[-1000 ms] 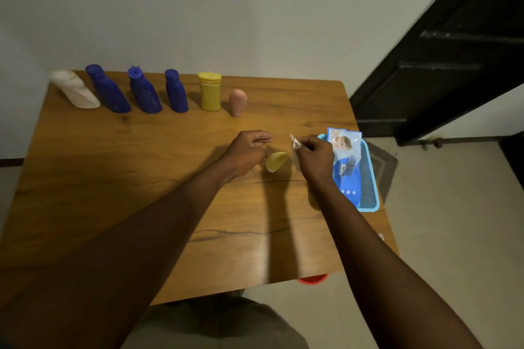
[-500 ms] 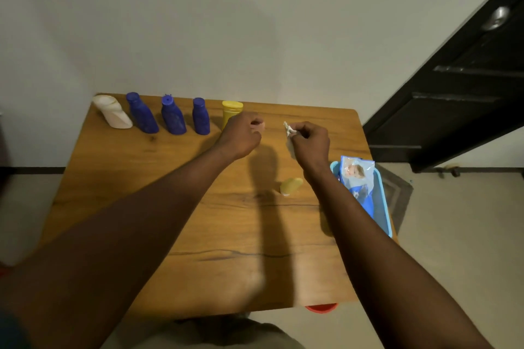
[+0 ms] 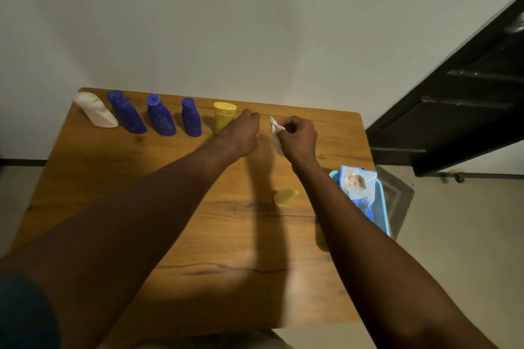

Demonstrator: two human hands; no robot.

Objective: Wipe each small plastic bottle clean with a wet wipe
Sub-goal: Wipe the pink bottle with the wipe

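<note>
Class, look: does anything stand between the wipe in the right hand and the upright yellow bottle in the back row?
Yes. The left hand lies between the wet wipe and the upright yellow bottle, overlapping the bottle's lower right side.

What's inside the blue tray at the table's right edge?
A blue wet wipe pack lies in the blue tray; anything beneath the pack is covered.

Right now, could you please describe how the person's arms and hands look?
Both forearms are bare, with no gloves, watch or rings visible on the left hand or right hand. A dark blue sleeve shows at the left upper arm; the right arm is bare to the frame edge.
</note>
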